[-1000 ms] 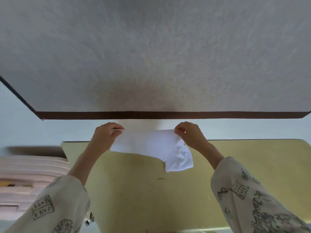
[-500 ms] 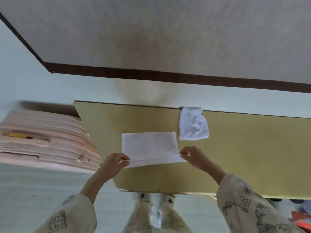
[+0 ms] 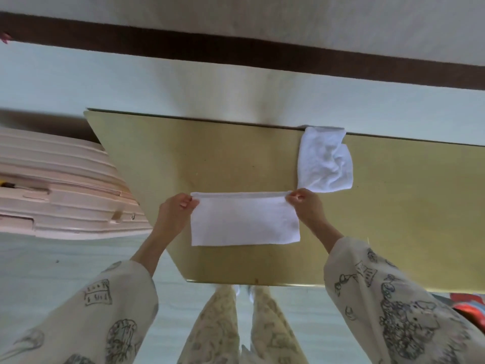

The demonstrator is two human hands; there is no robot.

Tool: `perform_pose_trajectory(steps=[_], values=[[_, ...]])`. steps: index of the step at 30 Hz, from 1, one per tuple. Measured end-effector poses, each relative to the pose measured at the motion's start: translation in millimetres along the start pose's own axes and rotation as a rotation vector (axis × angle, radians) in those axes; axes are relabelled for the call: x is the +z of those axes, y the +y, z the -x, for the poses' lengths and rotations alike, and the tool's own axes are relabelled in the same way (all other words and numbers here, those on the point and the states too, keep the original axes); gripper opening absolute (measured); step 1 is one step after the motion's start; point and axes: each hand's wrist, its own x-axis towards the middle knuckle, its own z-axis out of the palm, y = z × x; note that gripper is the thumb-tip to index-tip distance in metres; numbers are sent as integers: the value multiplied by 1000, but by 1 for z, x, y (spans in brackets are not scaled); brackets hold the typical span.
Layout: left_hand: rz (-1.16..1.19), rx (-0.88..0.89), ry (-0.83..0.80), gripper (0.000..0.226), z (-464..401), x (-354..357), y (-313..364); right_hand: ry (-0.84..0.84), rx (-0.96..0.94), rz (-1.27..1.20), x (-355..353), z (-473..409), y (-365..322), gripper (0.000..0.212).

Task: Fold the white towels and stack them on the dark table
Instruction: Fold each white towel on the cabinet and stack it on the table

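Observation:
A white towel lies flat on the olive-yellow table, folded into a wide rectangle. My left hand pinches its far left corner. My right hand pinches its far right corner. A second white towel lies crumpled at the table's far edge, just beyond my right hand and partly hanging over the edge.
A pink ribbed suitcase lies on the pale floor to the left of the table. A wall with a dark baseboard runs behind. My legs and shoes show below the table's near edge. Something red sits at the right.
The towel went from hanging in the air to lying on the table. Both hands then carried its near edge away from me, over to the far edge, folding it in half.

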Motion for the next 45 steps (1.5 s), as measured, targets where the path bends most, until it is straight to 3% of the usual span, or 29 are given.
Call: perform_pose_trajectory(steps=[17, 25, 41, 44, 45], values=[[36, -99, 53, 18, -24, 15, 1, 110, -36, 128, 22, -15, -5, 16], [74, -108, 98, 16, -17, 17, 3, 219, -162, 246, 26, -7, 2, 20], [104, -88, 127, 12, -17, 20, 4, 245, -159, 208, 28, -15, 5, 16], [90, -110, 189, 14, -15, 23, 4, 321, -251, 302, 28, -9, 4, 17], [-11, -108, 247, 19, -12, 24, 3, 390, -324, 403, 29, -7, 6, 22]])
